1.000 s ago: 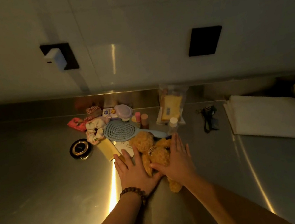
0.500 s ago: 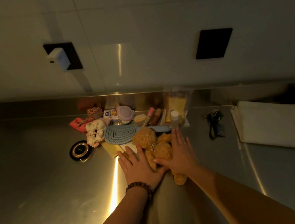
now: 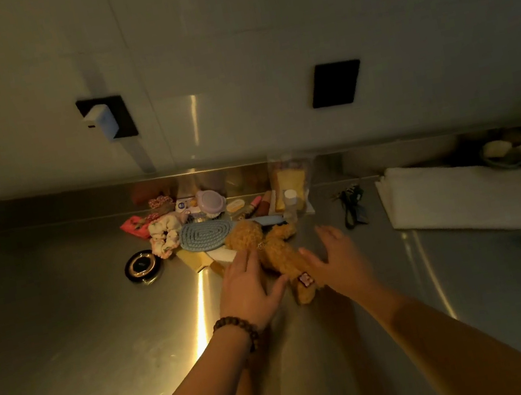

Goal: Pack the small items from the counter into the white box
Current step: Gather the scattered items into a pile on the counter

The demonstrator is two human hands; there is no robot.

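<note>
Between your two hands lies the plush toy (image 3: 276, 253), your left hand (image 3: 251, 289) flat against its side and your right hand (image 3: 337, 258) open just beside it, so a careless scoop may scatter the hairbrush (image 3: 206, 235) and bottles beyond your fingertips.

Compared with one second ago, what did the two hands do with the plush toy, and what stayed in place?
The right hand lifted off the brown plush toy and moved right, fingers spread. The left hand stays flat against the toy's left side. The toy now lies stretched out, uncovered. The blue hairbrush, round compact and scrunchie did not move.
</note>
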